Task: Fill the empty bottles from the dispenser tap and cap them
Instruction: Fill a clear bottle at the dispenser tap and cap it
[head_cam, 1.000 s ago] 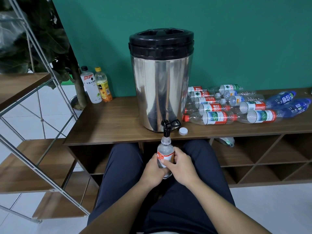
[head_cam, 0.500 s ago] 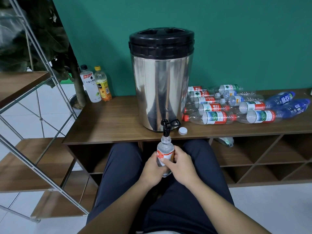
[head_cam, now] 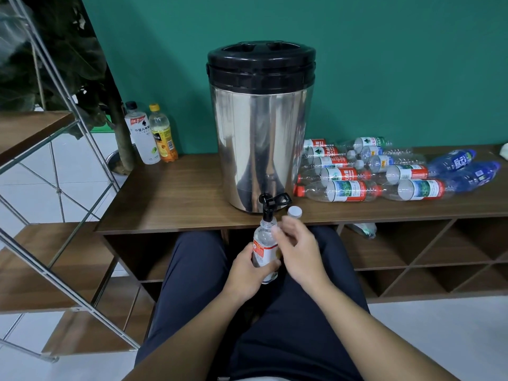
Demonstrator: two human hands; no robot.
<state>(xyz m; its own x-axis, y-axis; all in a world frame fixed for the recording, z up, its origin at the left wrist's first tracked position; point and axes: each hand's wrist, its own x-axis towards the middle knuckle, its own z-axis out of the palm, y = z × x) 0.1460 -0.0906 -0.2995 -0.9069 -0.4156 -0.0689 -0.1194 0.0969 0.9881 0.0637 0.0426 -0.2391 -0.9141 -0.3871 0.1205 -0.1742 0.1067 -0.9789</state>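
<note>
A steel dispenser (head_cam: 261,133) with a black lid stands on the wooden shelf top (head_cam: 178,199). Its black tap (head_cam: 268,204) juts over the front edge. My left hand (head_cam: 247,270) grips a small clear bottle (head_cam: 264,244) with a red-and-white label, upright, its open neck right under the tap. My right hand (head_cam: 299,251) is off the bottle, raised beside its neck with fingers loosely spread, holding nothing. A white cap (head_cam: 294,212) lies on the shelf just right of the tap, above my right fingertips.
Several empty bottles (head_cam: 357,182) lie on their sides to the right of the dispenser, some blue ones (head_cam: 464,171) further right. Two capped drink bottles (head_cam: 151,136) stand at the back left. A metal-framed shelf (head_cam: 55,188) is at left; open cubbies sit below.
My right hand let go of the bottle and rose up and to the right, toward the white cap. My left hand still holds the bottle under the tap.
</note>
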